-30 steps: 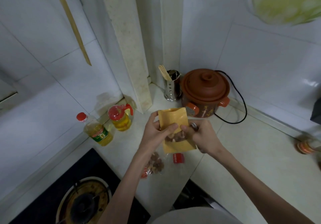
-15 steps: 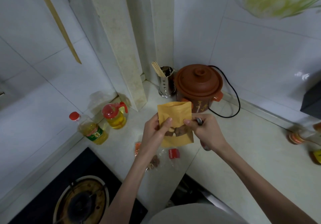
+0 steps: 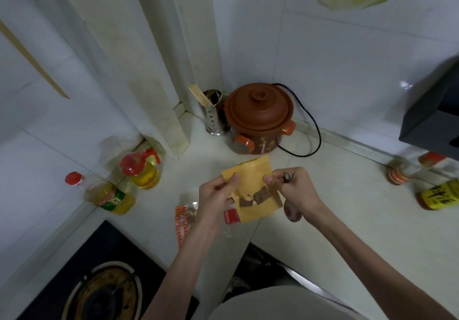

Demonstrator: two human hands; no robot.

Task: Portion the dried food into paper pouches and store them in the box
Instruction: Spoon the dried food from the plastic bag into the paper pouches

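A white-tiled kitchen corner frames a pale countertop, where a brown clay slow cooker and a steel chopstick holder stand at the back and two oil bottles sit by the left wall. Above the counter, both hands hold a yellow paper pouch upright. Brown dried pieces show through its clear window, so it looks already filled, and the two-sided pinch near the top probably serves to press the mouth closed. The left hand grips the pouch's left edge, thumb in front. The right hand pinches the right edge while also curling round a spoon, presumably kept for the next scoop. The opened food packet lies on the counter below the left wrist. No storage box is visible.
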